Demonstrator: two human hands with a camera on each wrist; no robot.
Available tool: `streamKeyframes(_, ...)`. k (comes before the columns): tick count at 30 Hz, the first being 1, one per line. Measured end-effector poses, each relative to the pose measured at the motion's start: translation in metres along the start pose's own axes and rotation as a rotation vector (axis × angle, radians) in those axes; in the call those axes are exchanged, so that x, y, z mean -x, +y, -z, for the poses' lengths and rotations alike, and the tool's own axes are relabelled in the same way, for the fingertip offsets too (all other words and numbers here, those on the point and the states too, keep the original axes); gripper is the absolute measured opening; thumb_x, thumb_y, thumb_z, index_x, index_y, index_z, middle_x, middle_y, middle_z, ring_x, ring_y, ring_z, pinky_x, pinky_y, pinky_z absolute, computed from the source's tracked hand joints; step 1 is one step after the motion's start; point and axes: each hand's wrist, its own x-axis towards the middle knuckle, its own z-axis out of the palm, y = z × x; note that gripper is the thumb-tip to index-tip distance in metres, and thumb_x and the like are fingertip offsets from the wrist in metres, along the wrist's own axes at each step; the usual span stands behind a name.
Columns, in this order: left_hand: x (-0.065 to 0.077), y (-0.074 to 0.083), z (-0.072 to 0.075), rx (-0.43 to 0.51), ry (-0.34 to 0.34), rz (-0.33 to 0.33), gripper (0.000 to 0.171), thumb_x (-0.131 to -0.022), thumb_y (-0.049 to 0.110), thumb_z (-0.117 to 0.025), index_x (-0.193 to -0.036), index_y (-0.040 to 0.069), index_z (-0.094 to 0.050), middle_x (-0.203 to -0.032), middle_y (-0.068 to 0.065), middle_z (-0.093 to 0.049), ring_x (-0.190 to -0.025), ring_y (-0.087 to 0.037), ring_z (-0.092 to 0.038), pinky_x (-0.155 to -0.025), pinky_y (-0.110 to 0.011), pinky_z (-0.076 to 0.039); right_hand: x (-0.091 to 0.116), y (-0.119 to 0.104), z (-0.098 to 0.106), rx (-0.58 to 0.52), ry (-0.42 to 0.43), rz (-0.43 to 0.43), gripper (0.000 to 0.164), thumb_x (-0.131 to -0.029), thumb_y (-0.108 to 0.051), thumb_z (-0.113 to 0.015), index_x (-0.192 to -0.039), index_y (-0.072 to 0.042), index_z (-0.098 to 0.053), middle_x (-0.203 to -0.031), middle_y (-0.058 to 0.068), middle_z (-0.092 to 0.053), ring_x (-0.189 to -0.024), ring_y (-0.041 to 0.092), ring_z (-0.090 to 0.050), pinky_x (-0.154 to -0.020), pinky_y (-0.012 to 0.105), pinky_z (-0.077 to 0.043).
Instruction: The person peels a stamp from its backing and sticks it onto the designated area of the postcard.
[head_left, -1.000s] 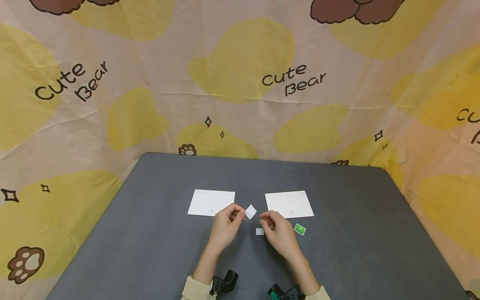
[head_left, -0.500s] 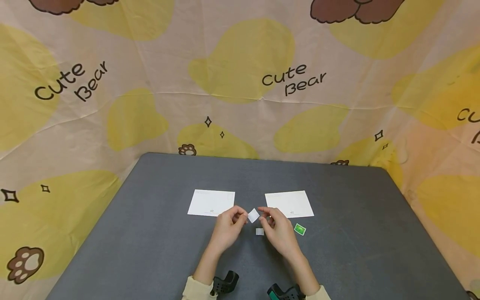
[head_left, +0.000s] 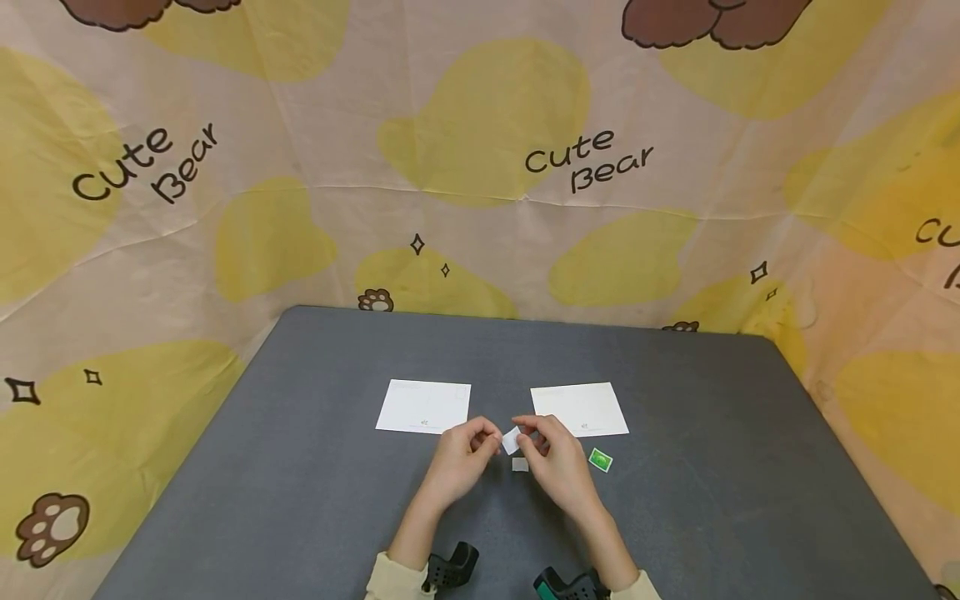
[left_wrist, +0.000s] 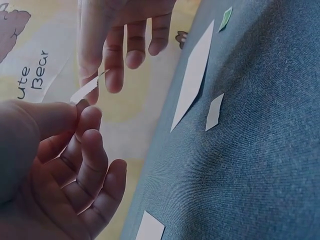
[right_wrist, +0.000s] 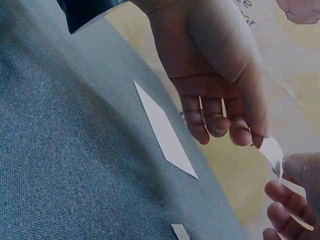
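Nearest, on the near side of the loose square (head_left: 520, 465), are the two pale sleeves: the left sleeve (head_left: 393, 575) off to its left with a black device (head_left: 452, 567) at the wrist, the right sleeve (head_left: 636, 587) off to its right with a black-and-green device (head_left: 568, 587).

The left hand (head_left: 460, 460) is to the left of the loose square and pinches the held square (head_left: 511, 440) between thumb and forefinger. The right hand (head_left: 557, 460) is to the loose square's right, its thumb touching the held square's other side; whether the forefinger closes on it too, I cannot tell. The hands themselves stay apart, and the left wrist view shows the held square in the air, above the table (head_left: 315, 492). In the right wrist view it looks bowed rather than flat.

Half a second ago the held square was a little farther from the person, its whole diamond in sight between the hands. Now the left hand has shifted right and nearer, bringing it closer over the loose square, with one corner at the right thumb. The right hand has hardly moved.

The green piece (head_left: 600, 460) lies to the loose square's right, unmoved. Beyond the loose square, the left card (head_left: 423, 406) and right card (head_left: 581, 409) keep their places. Farthest, behind all, hangs the printed cloth (head_left: 480, 125).
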Motion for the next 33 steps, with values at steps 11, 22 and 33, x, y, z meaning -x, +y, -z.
streamKeyframes(11, 0.0010, -0.0013, -0.0013, -0.001, -0.021, -0.013, 0.012, -0.088, 0.010, -0.060, -0.078, 0.008, -0.064, -0.068, -0.012, -0.063, -0.050, -0.002, -0.045, -0.046, -0.018, -0.037, 0.0004, 0.0000, -0.0003, 0.007, 0.033, 0.013, 0.016, -0.077, -0.001, -0.070, -0.086, -0.014, -0.067, -0.075, -0.009, -0.053, -0.063, 0.006, -0.048, -0.055, 0.019, -0.041)
streamKeyframes(22, 0.0010, 0.0013, -0.0024, 0.009, -0.011, -0.016, 0.011, -0.087, 0.006, -0.059, -0.078, 0.008, -0.065, -0.067, -0.008, -0.063, -0.050, -0.002, -0.046, -0.045, -0.018, -0.037, 0.0002, -0.0005, 0.0011, 0.012, 0.062, 0.023, 0.014, -0.077, -0.002, -0.070, -0.078, -0.014, -0.064, -0.070, -0.010, -0.049, -0.061, 0.006, -0.046, -0.054, 0.019, -0.040)
streamKeyframes(33, -0.0014, -0.0002, -0.0054, 0.029, 0.030, 0.003, 0.010, -0.088, 0.012, -0.060, -0.079, 0.008, -0.064, -0.065, -0.002, -0.062, -0.049, -0.002, -0.047, -0.044, -0.019, -0.038, -0.0004, 0.0007, 0.0009, -0.015, 0.107, 0.081, 0.021, -0.076, 0.000, -0.071, -0.077, -0.019, -0.063, -0.071, -0.012, -0.050, -0.062, 0.001, -0.043, -0.053, 0.018, -0.040)
